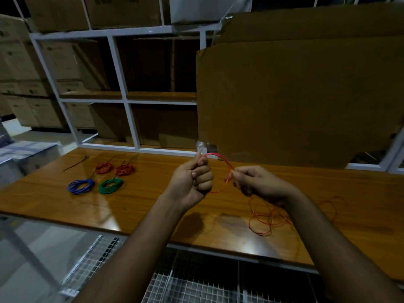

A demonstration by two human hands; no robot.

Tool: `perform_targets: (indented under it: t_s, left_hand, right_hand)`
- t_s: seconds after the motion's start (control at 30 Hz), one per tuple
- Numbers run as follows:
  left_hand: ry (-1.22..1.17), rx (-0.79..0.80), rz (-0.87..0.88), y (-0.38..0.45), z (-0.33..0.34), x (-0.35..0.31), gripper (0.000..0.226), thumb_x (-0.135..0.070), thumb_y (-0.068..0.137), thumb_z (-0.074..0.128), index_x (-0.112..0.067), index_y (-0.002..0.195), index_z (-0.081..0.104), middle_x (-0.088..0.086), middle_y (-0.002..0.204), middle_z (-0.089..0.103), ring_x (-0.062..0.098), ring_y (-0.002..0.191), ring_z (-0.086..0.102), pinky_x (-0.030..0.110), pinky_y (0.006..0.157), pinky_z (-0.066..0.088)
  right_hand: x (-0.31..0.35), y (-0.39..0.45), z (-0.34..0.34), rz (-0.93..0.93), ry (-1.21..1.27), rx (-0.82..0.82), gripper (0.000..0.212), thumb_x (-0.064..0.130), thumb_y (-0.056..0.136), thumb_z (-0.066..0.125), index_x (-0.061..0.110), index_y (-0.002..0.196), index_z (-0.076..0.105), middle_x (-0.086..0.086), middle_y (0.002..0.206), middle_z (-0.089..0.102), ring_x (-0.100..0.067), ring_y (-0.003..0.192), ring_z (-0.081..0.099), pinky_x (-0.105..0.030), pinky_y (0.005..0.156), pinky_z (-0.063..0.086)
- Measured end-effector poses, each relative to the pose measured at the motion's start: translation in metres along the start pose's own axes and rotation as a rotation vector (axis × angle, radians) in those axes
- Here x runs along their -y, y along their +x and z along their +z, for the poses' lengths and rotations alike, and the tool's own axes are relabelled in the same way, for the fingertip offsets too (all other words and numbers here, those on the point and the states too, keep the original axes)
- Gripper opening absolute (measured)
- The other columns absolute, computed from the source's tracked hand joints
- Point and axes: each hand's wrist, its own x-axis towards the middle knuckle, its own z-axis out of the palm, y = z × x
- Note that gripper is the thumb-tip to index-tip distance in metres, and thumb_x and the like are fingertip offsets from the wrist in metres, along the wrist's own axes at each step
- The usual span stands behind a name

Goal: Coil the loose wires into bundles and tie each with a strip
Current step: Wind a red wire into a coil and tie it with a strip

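A thin red wire (227, 165) arcs between my two hands above the wooden table (140, 206). My left hand (193, 182) is a fist closed on one part of the loop, with a clear strip (201, 147) sticking up from it. My right hand (254, 182) pinches the wire's other side. The rest of this red wire (269, 217) lies in loose loops on the table under my right forearm. At the left of the table lie finished coils: a blue coil (80, 186), a green coil (110, 185) and two red coils (104, 167) (125, 169).
A dark loose strip (76, 163) lies at the table's far left. A big cardboard sheet (295, 101) leans upright behind the table on the right. White shelf racks (122, 68) with cardboard boxes stand behind. A wire-mesh shelf (196, 285) sits below the table's front edge.
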Motion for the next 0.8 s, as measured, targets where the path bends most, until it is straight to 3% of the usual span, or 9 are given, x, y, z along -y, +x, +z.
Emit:
perform_targets:
  t_s: [0.1,0.2,0.27,0.37,0.43,0.53,0.6,0.7,0.8]
  left_hand:
    - [0.005,-0.059,0.089,-0.001,-0.001,-0.012,0.033,-0.037,0.095,0.044,-0.015,0.072,0.051,-0.008,0.046,0.03,0.005,0.037,0.025,0.018,0.038,0.015]
    - [0.008,-0.096,0.145,-0.001,-0.003,-0.023,0.031,-0.037,0.094,0.046,-0.015,0.073,0.051,-0.007,0.047,0.029,0.005,0.039,0.024,0.018,0.039,0.016]
    - [0.014,-0.123,0.167,0.0,-0.003,-0.028,0.033,-0.037,0.098,0.044,-0.015,0.075,0.05,-0.007,0.048,0.029,0.005,0.039,0.024,0.018,0.04,0.015]
    - [0.041,-0.187,0.201,0.002,-0.003,-0.033,0.038,-0.037,0.104,0.038,-0.014,0.076,0.05,-0.007,0.049,0.03,0.005,0.04,0.024,0.018,0.041,0.014]
    - [0.056,-0.212,0.208,0.003,-0.004,-0.035,0.038,-0.037,0.105,0.037,-0.014,0.077,0.049,-0.007,0.049,0.03,0.005,0.04,0.024,0.018,0.041,0.014]
    - [0.081,-0.218,0.186,0.002,-0.006,-0.035,0.038,-0.038,0.105,0.037,-0.015,0.078,0.049,-0.007,0.049,0.03,0.005,0.04,0.025,0.018,0.04,0.016]
    - [0.095,-0.213,0.176,0.002,-0.005,-0.034,0.038,-0.039,0.105,0.038,-0.015,0.078,0.05,-0.006,0.05,0.031,0.005,0.041,0.025,0.019,0.041,0.016]
    - [0.135,-0.202,0.177,0.004,-0.001,-0.029,0.038,-0.038,0.105,0.037,-0.015,0.078,0.05,-0.006,0.05,0.03,0.006,0.041,0.024,0.019,0.041,0.016]
    - [0.167,-0.195,0.187,0.008,0.004,-0.023,0.037,-0.037,0.105,0.037,-0.015,0.079,0.049,-0.006,0.05,0.031,0.006,0.042,0.024,0.02,0.042,0.016]
  right_hand:
    - [-0.024,-0.018,-0.018,0.087,0.141,0.179,0.036,0.01,0.091,0.062,0.006,0.127,0.063,-0.001,0.1,0.067,-0.012,0.083,0.06,-0.02,0.071,0.048]
    - [-0.042,-0.026,-0.017,0.087,-0.01,0.02,0.028,0.0,0.091,0.063,0.012,0.114,0.071,-0.008,0.107,0.069,-0.024,0.103,0.064,-0.031,0.089,0.054]
    - [-0.049,-0.028,-0.013,0.07,0.07,-0.05,0.025,0.003,0.089,0.065,0.01,0.111,0.072,-0.008,0.1,0.067,-0.024,0.094,0.064,-0.035,0.086,0.055]
    - [-0.047,-0.035,-0.009,0.077,0.342,0.018,0.033,0.007,0.086,0.069,-0.001,0.117,0.065,-0.009,0.095,0.065,-0.024,0.077,0.063,-0.038,0.074,0.057]
    - [-0.043,-0.039,-0.008,0.075,0.277,0.023,0.034,0.002,0.081,0.074,-0.004,0.113,0.065,-0.01,0.088,0.066,-0.022,0.07,0.062,-0.033,0.065,0.055]
    - [-0.042,-0.036,-0.006,0.041,0.007,-0.19,0.018,0.002,0.083,0.072,0.005,0.1,0.072,-0.009,0.082,0.069,-0.023,0.072,0.067,-0.032,0.066,0.058]
    - [-0.046,-0.027,-0.003,-0.015,-0.168,-0.484,0.013,0.005,0.089,0.069,0.017,0.094,0.072,-0.005,0.086,0.071,-0.02,0.078,0.07,-0.03,0.067,0.06]
    - [-0.05,-0.013,0.015,-0.138,-0.337,-0.903,0.011,0.011,0.094,0.065,0.021,0.096,0.07,0.002,0.082,0.07,-0.008,0.069,0.068,-0.024,0.061,0.058]
    - [-0.047,-0.001,0.036,-0.121,-0.547,-0.971,0.011,0.014,0.096,0.062,0.019,0.098,0.071,-0.001,0.086,0.068,-0.005,0.067,0.062,-0.013,0.054,0.046]
